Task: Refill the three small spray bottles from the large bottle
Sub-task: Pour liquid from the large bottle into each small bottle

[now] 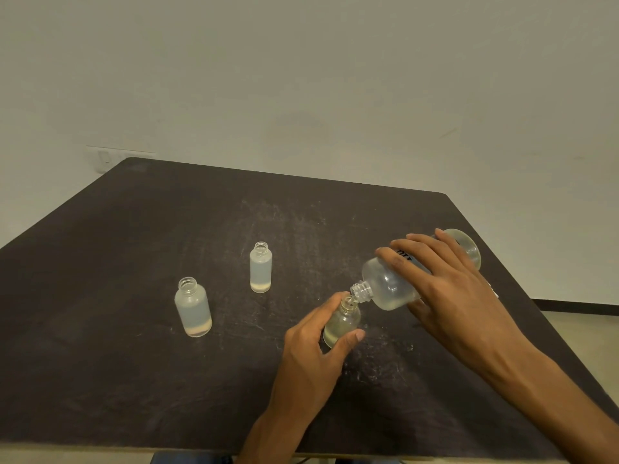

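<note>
Three small bottles uncapped; you're pouring into the near clear glass one (341,324), left hand (313,343) grip curled round it on the dark desk (100,329). Right hand (449,289) grip wraps the tilted large clear bottle (388,286), neck at its mouth. Next: level off, then move to the frosted bottles (193,308) and (260,267), both nearly empty.

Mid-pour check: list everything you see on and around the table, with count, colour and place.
Small bottles standing free: 2, frosted clear, uncapped, a little liquid at the bottom; one left of centre, one behind it towards the middle.
Small bottle being filled: 1, clear, right of centre.
Large bottle: 1, clear, tilted, its mouth at the small bottle's mouth.
Table: 1, dark, scuffed.
Wall switch plate: 1, white, behind the table's far left corner.
Left hand: grips the small bottle being filled.
Right hand: holds the large bottle.
</note>
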